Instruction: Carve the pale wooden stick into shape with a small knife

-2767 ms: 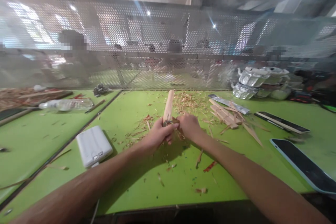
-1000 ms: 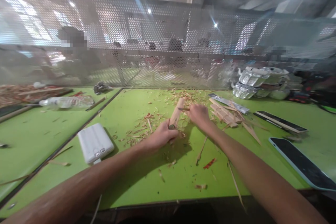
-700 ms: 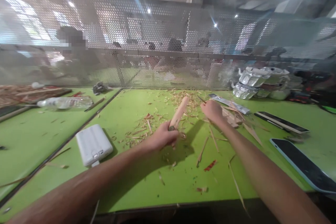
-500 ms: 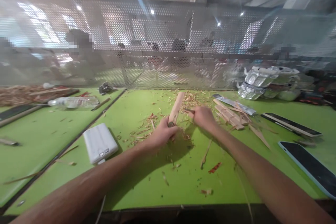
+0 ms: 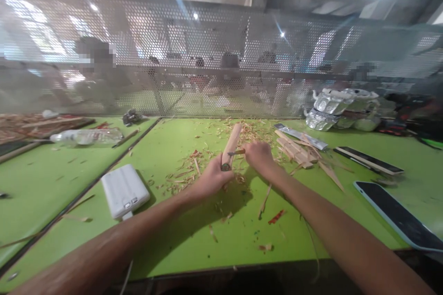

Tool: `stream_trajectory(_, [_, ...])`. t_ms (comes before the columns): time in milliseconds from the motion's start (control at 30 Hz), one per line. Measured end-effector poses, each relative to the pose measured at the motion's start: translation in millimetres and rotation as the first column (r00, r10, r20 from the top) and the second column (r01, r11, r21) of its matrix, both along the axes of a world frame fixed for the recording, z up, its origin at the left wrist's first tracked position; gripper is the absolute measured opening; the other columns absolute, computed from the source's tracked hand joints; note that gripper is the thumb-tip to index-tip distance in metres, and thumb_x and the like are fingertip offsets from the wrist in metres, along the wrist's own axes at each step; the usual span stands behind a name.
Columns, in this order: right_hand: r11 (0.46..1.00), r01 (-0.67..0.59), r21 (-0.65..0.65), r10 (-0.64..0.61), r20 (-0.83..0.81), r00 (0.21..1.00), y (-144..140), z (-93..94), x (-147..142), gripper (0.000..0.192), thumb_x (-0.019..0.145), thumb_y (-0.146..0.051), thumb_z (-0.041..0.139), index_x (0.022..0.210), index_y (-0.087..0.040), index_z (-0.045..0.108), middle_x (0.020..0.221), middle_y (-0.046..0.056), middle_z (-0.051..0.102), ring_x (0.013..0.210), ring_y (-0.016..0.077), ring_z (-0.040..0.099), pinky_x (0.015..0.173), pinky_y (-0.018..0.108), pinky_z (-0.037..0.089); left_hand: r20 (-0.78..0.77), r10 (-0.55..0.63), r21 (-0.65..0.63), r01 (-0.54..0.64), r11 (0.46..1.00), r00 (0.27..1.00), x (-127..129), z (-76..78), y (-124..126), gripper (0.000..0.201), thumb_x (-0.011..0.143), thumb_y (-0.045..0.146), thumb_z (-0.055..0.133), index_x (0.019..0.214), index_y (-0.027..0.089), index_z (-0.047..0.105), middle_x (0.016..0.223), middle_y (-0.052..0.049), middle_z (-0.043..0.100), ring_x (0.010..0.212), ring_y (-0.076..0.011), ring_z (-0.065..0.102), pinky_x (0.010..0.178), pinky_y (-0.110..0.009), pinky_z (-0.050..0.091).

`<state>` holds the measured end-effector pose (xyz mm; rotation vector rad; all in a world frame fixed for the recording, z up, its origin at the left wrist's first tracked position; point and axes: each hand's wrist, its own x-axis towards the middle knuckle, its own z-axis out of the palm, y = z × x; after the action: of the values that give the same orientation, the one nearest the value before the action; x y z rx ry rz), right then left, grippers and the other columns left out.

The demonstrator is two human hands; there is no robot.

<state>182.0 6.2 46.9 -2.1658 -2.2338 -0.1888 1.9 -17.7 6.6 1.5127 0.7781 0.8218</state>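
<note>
My left hand point(image 5: 213, 177) is wrapped round the lower end of a pale wooden stick point(image 5: 233, 140), which tilts up and away over the green table. A dark spot shows at the stick's near end. In the closed fingers of my right hand point(image 5: 259, 155) is a small carving knife point(image 5: 238, 152), its blade pointing left and lying across the stick just above my left hand. Whether the edge bites into the wood cannot be made out. Curled wood shavings point(image 5: 183, 179) lie on the table around both hands.
To the left are a white power bank point(image 5: 125, 190) with a cable and a plastic bottle point(image 5: 86, 136). Wood strips point(image 5: 294, 149), a phone point(image 5: 394, 212), a dark flat bar point(image 5: 368, 159) and silver foil-like kettles point(image 5: 341, 108) are at right. A perforated screen point(image 5: 207, 92) stands behind, with people beyond.
My right hand has moved the knife left, from beside the wooden stick to across it. My left hand keeps its hold. The whole view has shifted slightly to the right.
</note>
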Motion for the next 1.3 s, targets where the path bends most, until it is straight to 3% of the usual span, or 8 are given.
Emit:
stream_trajectory(233, [0.995,0.042,0.088,-0.047,0.060,0.997,10.1,-1.2,22.4,0.034,0.095,-0.007,0.042,0.099,-0.004,0.076,0.087,0.019,0.074,0.080,0.0222,0.070,0.071,0.028,0.048,-0.023,-0.050,-0.050,0.049,0.998,0.998,0.2,1.4,-5.7,0.022,0.079,0.012,0.063,0.096,0.016,0.051,0.061,0.007,0.051,0.045,-0.0065,0.046,0.039,-0.018,0.042])
stream_trajectory(467, [0.993,0.077,0.086,-0.080,0.036,0.996,23.9,-3.8,26.8,0.031,0.095,-0.010,0.047,0.106,-0.004,0.076,0.098,0.022,0.075,0.094,0.0234,0.069,0.080,0.027,0.047,-0.035,-0.044,-0.093,0.041,0.995,0.998,-1.6,-2.5,2.0,0.021,0.077,0.012,0.062,0.095,0.015,0.053,0.058,0.006,0.053,0.042,-0.0058,0.044,0.038,-0.017,0.037])
stream_trajectory(733, [0.967,0.228,0.117,-0.230,0.005,0.973,27.6,0.7,59.4,0.033,0.099,-0.018,0.048,0.109,-0.004,0.077,0.105,0.025,0.073,0.101,0.0265,0.069,0.081,0.029,0.046,-0.086,-0.097,-0.144,0.084,0.986,0.992,3.5,-1.6,-6.7,0.026,0.077,0.018,0.066,0.098,0.017,0.050,0.054,0.008,0.053,0.040,-0.0073,0.044,0.039,-0.019,0.039])
stream_trajectory(967, [0.976,0.165,0.140,-0.161,-0.041,0.986,25.7,-3.5,44.8,0.037,0.102,-0.027,0.048,0.114,-0.009,0.077,0.103,0.020,0.075,0.093,0.0236,0.068,0.079,0.029,0.046,-0.057,0.010,-0.080,-0.015,0.997,0.998,-4.8,0.0,0.7,0.020,0.077,0.015,0.065,0.091,0.018,0.051,0.058,0.006,0.055,0.044,-0.0073,0.046,0.042,-0.019,0.040])
stream_trajectory(1200, [0.994,-0.059,0.087,0.057,0.028,0.998,12.3,-8.3,16.2,0.035,0.097,-0.016,0.047,0.106,-0.016,0.080,0.080,0.011,0.075,0.073,0.0195,0.068,0.068,0.027,0.049,-0.024,0.034,-0.064,-0.036,0.997,0.999,-3.5,-6.7,4.5,0.027,0.077,0.016,0.065,0.099,0.018,0.050,0.057,0.008,0.055,0.042,-0.0075,0.046,0.041,-0.019,0.040])
stream_trajectory(1300, [0.994,-0.084,0.071,0.081,0.052,0.995,8.9,-14.9,0.5,0.031,0.096,-0.018,0.050,0.102,-0.017,0.081,0.084,0.013,0.076,0.078,0.0220,0.071,0.069,0.028,0.050,-0.039,0.109,-0.011,-0.110,0.994,0.993,-0.7,-4.4,4.3,0.027,0.076,0.017,0.066,0.097,0.019,0.048,0.057,0.011,0.049,0.041,-0.0077,0.046,0.041,-0.020,0.042])
